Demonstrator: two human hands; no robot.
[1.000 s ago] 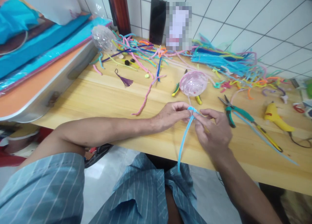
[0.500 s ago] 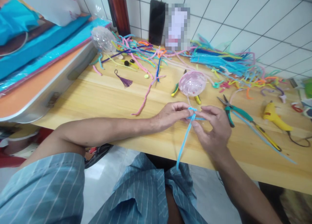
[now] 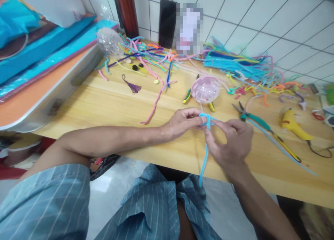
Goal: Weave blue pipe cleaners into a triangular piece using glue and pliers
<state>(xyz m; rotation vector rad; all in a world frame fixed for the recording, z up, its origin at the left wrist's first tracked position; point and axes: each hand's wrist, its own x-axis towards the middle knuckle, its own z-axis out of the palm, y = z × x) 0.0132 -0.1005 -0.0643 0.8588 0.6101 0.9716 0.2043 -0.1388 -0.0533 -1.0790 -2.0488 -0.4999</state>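
Note:
My left hand pinches the twisted top of a light blue pipe cleaner above the wooden table. My right hand is closed on the same pipe cleaner just to the right, fingers pressed around its wound part. The long free end hangs down past the table's front edge toward my lap. A clear pink plastic ball lies just behind my hands.
Green-handled pliers and a yellow glue gun lie to the right. Several coloured pipe cleaners pile along the tiled wall. A purple tassel, a clear ball and stacked coloured sheets are at the left.
My right hand has shifted right and turned, winding the pipe cleaner; the hanging end swung slightly to the right. My left hand held its place.

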